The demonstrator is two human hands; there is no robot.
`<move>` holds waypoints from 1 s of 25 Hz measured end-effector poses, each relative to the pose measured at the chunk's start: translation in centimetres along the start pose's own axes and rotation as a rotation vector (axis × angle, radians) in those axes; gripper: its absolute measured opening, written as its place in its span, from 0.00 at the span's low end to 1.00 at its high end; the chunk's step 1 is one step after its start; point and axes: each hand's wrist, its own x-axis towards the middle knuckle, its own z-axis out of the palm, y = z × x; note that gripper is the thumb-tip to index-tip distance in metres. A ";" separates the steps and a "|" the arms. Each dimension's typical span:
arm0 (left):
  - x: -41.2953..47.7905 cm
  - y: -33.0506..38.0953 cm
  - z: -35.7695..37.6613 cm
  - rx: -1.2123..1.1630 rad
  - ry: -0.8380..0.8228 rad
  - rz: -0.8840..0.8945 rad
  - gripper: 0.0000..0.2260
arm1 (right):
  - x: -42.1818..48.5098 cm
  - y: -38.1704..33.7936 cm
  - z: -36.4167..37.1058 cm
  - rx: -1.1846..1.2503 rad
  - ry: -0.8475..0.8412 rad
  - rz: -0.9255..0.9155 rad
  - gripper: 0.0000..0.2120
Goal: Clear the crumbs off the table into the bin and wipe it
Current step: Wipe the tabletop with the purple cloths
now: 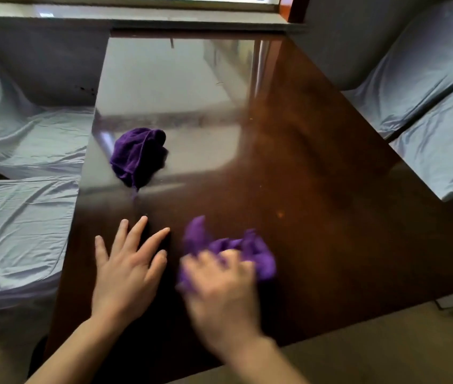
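Nearest of all, the right hand (221, 289) presses down on a bunched purple microfibre cloth (236, 252) close to the near edge of the glossy dark brown wooden table (303, 167). Its fingers are curled over the cloth and blurred, so how tightly they hold it is hard to tell. Just left of that cloth, the left hand (128, 268) lies flat on the table, fingers spread and straight, apparently bracing.

A few pale crumbs (280, 214) lie on the table beyond and to the right of the cloth. No bin is in view, so a broad sweep could push crumbs over the table's edge onto the floor or the grey-sheeted cushions (17, 217) to its left. A loosely bunched cloth may also skip specks or smear them.

A second crumpled dark purple cloth (138, 156) sits on the table beyond the left hand, untouched.
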 end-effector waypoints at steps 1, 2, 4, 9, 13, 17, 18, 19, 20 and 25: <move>-0.1 -0.4 0.0 -0.043 0.023 0.020 0.29 | -0.9 -2.6 0.6 0.061 -0.044 -0.112 0.13; -0.1 -0.9 0.0 -0.065 0.044 0.044 0.28 | -1.3 -3.6 1.1 0.108 -0.087 -0.185 0.14; 0.0 -1.7 0.4 -0.041 0.060 0.073 0.27 | -0.7 0.0 0.9 0.107 -0.044 -0.225 0.17; 0.1 -1.9 0.9 0.011 0.057 0.051 0.28 | -0.7 21.0 -5.3 -0.221 0.080 0.223 0.17; -0.3 -1.0 0.1 0.011 0.062 0.040 0.28 | -0.4 29.9 -7.2 -0.155 0.064 0.637 0.18; -0.4 -0.5 0.0 -0.056 0.089 0.024 0.29 | -1.4 20.9 -5.1 -0.187 0.090 0.481 0.19; -0.5 -0.6 -0.1 -0.105 0.108 0.018 0.28 | -2.2 17.0 -4.2 -0.164 0.077 0.347 0.21; -0.5 -0.5 -0.2 -0.174 0.130 0.007 0.27 | -3.1 12.6 -3.3 -0.122 0.064 0.218 0.21; -0.5 -0.4 -0.4 -0.256 0.156 -0.006 0.25 | -3.9 8.2 -2.2 -0.053 0.048 0.079 0.20; -1.2 -2.3 -2.4 -0.479 0.226 -0.012 0.19 | 1.3 -0.5 1.8 0.109 -0.055 -0.470 0.11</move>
